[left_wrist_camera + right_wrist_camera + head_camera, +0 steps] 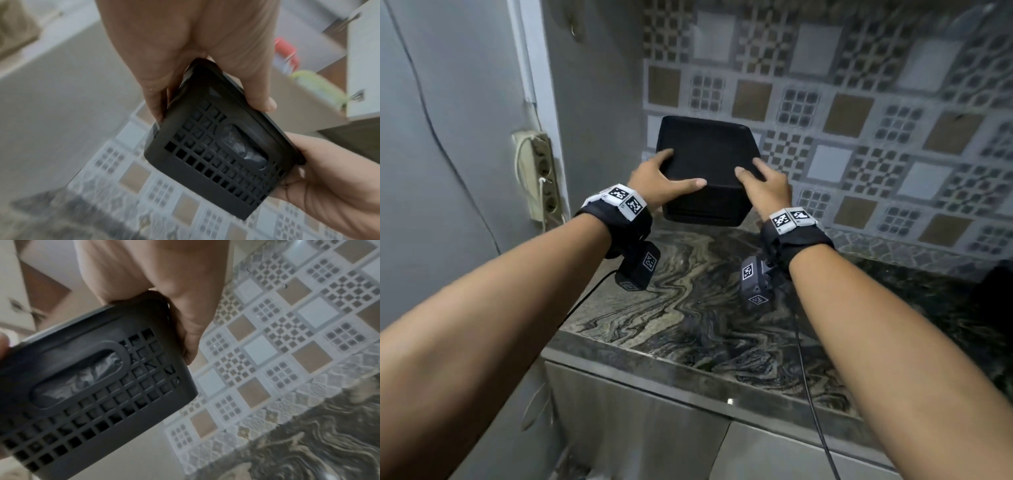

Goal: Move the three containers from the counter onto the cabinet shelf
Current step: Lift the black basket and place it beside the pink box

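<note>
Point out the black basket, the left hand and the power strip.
black basket (705, 150), head view, flat top face.
left hand (654, 181), head view, back of hand.
power strip (544, 178), head view, socket face on wall.

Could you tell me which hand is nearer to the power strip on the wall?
Left. The left hand grips the black container on the side facing the power strip; the right hand grips its far side.

- Black container: square plastic box, solid lid on top, grid-perforated side walls with an oval handle cut-out.
- Position: raised clear of the marbled counter, slightly tilted, in front of the tiled wall.
</note>
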